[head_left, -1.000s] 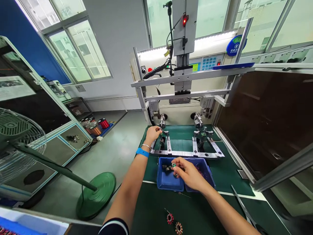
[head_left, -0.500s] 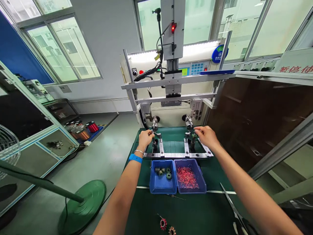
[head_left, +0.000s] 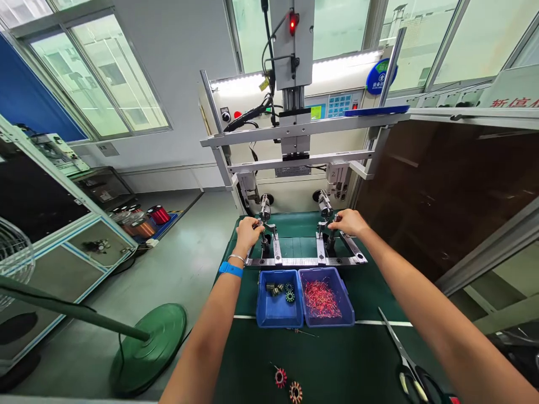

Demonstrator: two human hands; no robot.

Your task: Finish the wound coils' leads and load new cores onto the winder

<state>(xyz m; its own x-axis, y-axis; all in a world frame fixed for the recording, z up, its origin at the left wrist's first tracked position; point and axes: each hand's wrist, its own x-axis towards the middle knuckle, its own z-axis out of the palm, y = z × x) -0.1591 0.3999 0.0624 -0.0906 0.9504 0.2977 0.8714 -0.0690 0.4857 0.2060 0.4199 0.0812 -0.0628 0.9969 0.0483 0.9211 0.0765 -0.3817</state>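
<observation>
My left hand (head_left: pixel 247 233) is closed at the top of the left upright post (head_left: pixel 265 244) of a metal fixture (head_left: pixel 300 262), fingers pinching a small dark metal part (head_left: pixel 255 225). At the right post (head_left: pixel 331 243), my right hand (head_left: pixel 352 223) pinches a similar small dark metal part (head_left: pixel 337 217). Fingers hide most of both parts and the post tops. Just behind the hands, a left winding head (head_left: pixel 265 207) and a right winding head (head_left: pixel 324 204) point toward the posts.
Before the fixture stand a blue bin (head_left: pixel 278 318) with several stator cores and a purple-blue bin (head_left: pixel 347 314) of red wire scraps. Nearer lie a red-wound stator (head_left: pixel 280 377), a copper-wound stator (head_left: pixel 296 392), a thin tool (head_left: pixel 302 332) and scissors (head_left: pixel 405 359). A crossbar (head_left: pixel 311 130) spans above.
My right hand has moved slightly left onto the right post's top, covering the green core seen there before. My left hand stays at its post with its grip shifted. The view has tilted slightly.
</observation>
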